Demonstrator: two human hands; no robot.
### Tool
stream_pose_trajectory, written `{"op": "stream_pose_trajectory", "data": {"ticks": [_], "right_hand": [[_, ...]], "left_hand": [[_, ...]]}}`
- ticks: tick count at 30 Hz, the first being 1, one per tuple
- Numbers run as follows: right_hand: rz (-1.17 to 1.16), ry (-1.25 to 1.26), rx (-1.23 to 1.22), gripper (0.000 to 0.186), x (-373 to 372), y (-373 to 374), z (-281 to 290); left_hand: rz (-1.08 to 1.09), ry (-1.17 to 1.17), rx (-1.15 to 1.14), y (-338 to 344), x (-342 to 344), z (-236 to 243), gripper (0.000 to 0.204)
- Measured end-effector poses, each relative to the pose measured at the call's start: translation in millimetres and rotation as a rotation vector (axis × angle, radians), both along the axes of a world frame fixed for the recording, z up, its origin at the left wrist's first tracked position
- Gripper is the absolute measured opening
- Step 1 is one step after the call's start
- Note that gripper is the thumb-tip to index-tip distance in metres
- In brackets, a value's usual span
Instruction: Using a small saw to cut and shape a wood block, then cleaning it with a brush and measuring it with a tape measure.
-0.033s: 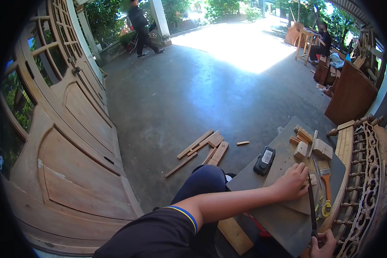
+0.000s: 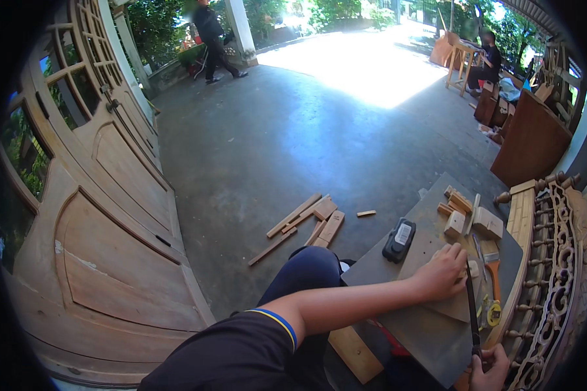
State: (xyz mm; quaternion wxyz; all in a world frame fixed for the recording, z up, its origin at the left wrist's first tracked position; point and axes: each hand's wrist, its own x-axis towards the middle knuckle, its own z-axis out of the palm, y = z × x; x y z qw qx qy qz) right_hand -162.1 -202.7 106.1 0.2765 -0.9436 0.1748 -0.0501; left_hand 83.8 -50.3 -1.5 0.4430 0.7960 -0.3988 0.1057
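My left hand has its fingers curled over a small pale wooden block on the grey worktop. The hand covers most of that block. A long, narrow, dark file-like tool runs along the block's side, its far end by my left fingertips. My right hand, at the lower edge, is closed round the tool's near end. A flat board lies under my left hand. Just right of the tool are a paintbrush with an orange handle and a yellow tape measure.
A black battery pack and several wood blocks share the worktop. A carved wooden railing stands close on the right. Wood strips lie on the floor; panelled doors line the left. Two people are farther off.
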Motion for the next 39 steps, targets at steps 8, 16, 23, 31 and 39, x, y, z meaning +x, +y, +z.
{"op": "stream_pose_trajectory", "data": {"ticks": [8,16,23,31,39], "right_hand": [[-0.128,-0.082,0.177,0.018,19.4,4.1,-19.7],[-0.133,-0.089,0.208,0.018,32.4,9.5,-33.4],[-0.065,0.009,0.076,0.014,-11.7,-6.2,6.1],[-0.111,-0.184,0.291,0.017,61.3,14.9,-54.2],[-0.177,-0.132,0.273,0.019,48.7,13.6,-48.5]], "left_hand": [[-0.016,0.006,0.002,-3.3,-6.3,0.6,0.039],[-0.040,-0.026,0.007,-6.5,-5.8,1.0,0.039],[-0.034,-0.001,0.043,-9.3,-5.9,0.1,0.041],[-0.011,-0.037,0.044,6.6,0.1,5.0,0.037],[-0.042,-0.073,0.047,-2.3,-5.4,5.4,0.037]]}}
